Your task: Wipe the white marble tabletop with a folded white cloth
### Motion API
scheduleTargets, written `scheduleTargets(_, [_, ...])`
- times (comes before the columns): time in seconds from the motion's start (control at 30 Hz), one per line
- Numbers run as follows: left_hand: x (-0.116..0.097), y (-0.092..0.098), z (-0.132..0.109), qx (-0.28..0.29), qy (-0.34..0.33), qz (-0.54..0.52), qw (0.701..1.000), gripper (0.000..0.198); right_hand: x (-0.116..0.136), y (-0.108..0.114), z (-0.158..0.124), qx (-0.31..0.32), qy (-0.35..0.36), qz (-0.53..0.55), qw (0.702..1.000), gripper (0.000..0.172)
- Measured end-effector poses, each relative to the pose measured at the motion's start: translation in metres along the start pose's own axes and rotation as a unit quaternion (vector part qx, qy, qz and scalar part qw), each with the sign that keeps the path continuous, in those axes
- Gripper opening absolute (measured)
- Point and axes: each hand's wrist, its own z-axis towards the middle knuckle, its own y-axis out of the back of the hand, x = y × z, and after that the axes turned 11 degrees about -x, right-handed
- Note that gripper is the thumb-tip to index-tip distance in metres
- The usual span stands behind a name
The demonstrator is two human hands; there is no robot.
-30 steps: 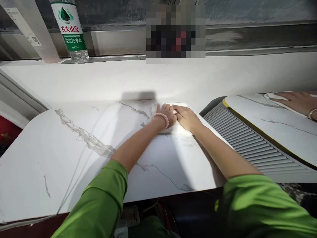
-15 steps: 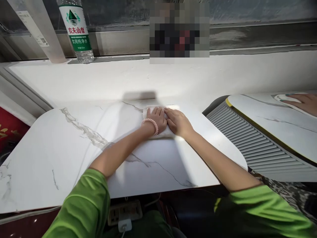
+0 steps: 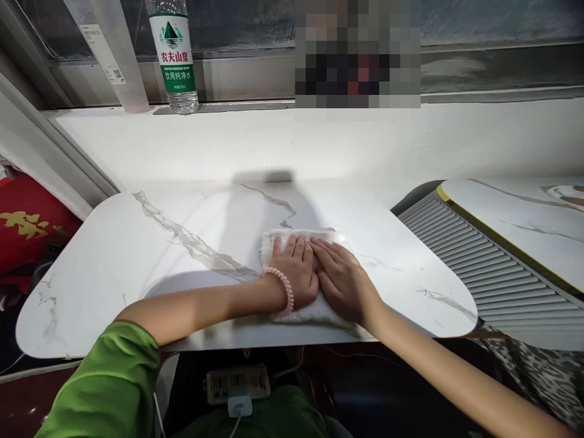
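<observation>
A white fluffy cloth [image 3: 279, 241] lies on the white marble-patterned table [image 3: 137, 255], near its front edge. My left hand [image 3: 295, 272] lies flat on the cloth, fingers stretched forward, with a pink bead bracelet [image 3: 283, 287] on the wrist. Right beside it, my right hand [image 3: 343, 278] also presses flat on the cloth with straight fingers. The two hands touch side by side and cover most of the cloth. Both arms wear green sleeves.
A water bottle [image 3: 176, 58] with a green label stands on the window ledge at the back left. A second marble table [image 3: 511, 225] and a grey ribbed panel [image 3: 493, 280] lie to the right. A power strip [image 3: 237, 383] sits under the table, red fabric [image 3: 27, 225] at left.
Both hands have slid the cloth from the far side of the table back toward the front edge. The other person's hand on the right table has left the view.
</observation>
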Motion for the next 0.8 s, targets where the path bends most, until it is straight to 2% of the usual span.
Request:
scheduleTargets(0.1, [0.024,-0.003,0.036,0.004,0.009,0.0,1.0,0.061,-0.022,-0.022,0.037,0.0,-0.006,0.0,1.0,0.054])
scheduleTargets(0.27, [0.081,-0.007,0.102,0.001,0.038,0.01,0.999,0.057,-0.046,-0.066,0.115,-0.014,-0.024,0.001,1.0,0.048])
scheduleTargets(0.4, [0.112,-0.008,0.129,0.002,0.07,0.016,0.997,0.056,-0.047,-0.086,0.152,-0.012,-0.061,-0.004,0.998,0.045])
scheduleTargets(0.5, [0.116,-0.009,0.13,-0.003,0.079,0.018,0.997,0.056,-0.044,-0.086,0.155,0.002,-0.069,-0.016,0.997,0.047])
scheduleTargets(0.6, [0.109,-0.009,0.119,-0.004,0.075,0.017,0.997,0.056,-0.04,-0.079,0.145,0.016,-0.058,-0.029,0.998,0.049])
scheduleTargets(0.7, [0.098,-0.005,0.096,-0.006,0.071,0.02,0.997,0.057,-0.024,-0.067,0.125,0.032,-0.046,-0.033,0.998,0.052])
scheduleTargets(0.8, [0.084,0.001,0.057,0.0,0.042,0.021,0.999,0.057,0.007,-0.049,0.094,0.046,-0.053,-0.049,0.996,0.054])
